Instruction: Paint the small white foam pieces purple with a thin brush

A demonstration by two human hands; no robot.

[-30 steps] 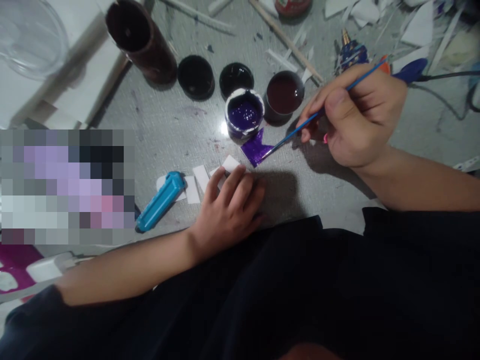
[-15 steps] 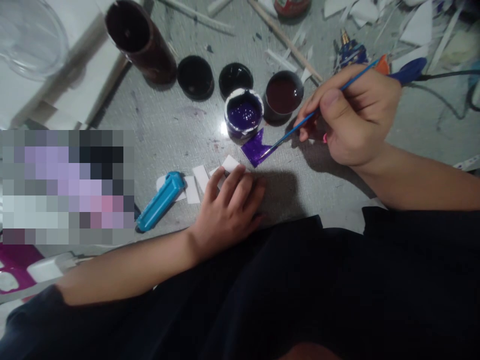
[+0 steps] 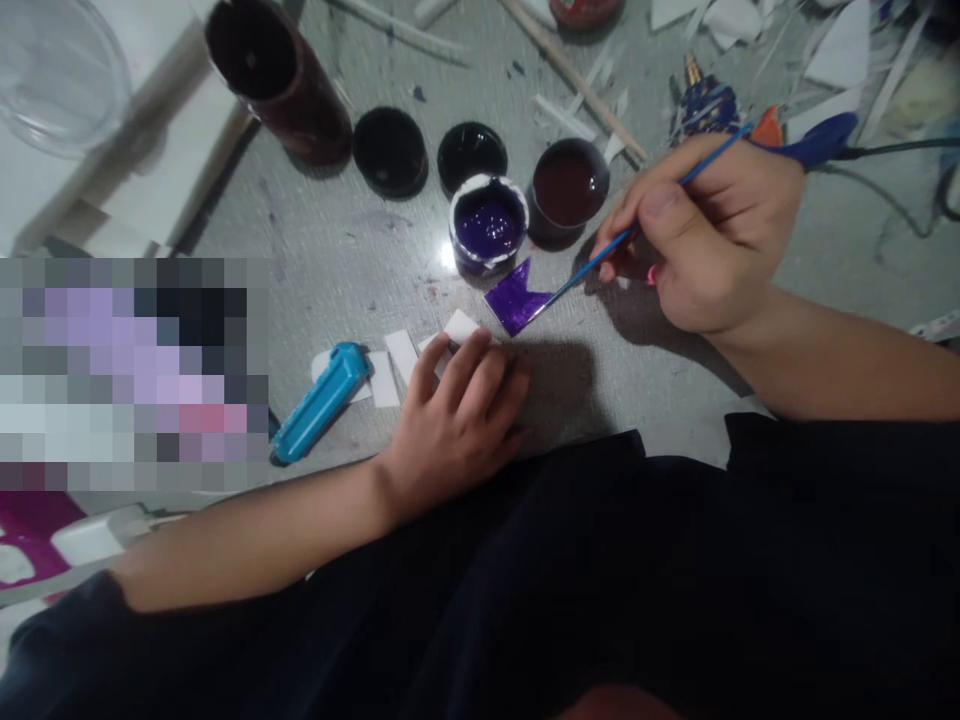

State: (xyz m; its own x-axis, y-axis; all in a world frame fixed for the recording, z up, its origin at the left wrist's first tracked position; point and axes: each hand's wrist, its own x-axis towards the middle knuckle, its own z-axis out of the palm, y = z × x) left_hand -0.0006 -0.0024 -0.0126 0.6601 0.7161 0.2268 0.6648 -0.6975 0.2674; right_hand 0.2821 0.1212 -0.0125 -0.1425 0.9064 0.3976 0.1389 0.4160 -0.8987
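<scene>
My right hand (image 3: 705, 230) is closed around a thin blue paintbrush (image 3: 616, 240). The brush tip touches the lower right edge of a small notched piece (image 3: 513, 300) coated in wet purple paint. Just behind that piece stands an open jar of purple paint (image 3: 489, 228) with a white-smeared rim. My left hand (image 3: 461, 410) lies on the table with its fingers spread, resting partly over small white pieces (image 3: 460, 326). To its left is a blue utility cutter (image 3: 321, 402), lying on another white piece.
Behind the jar are two black lids (image 3: 390, 152), a cup of dark reddish liquid (image 3: 570, 190) and a tall brown container (image 3: 289, 85). A wooden stick (image 3: 574, 75), a blue corded tool (image 3: 817, 138) and white scraps (image 3: 840, 50) lie farther back.
The brush tip has shifted slightly right and down along the purple piece, toward its edge. My left hand has stayed in place.
</scene>
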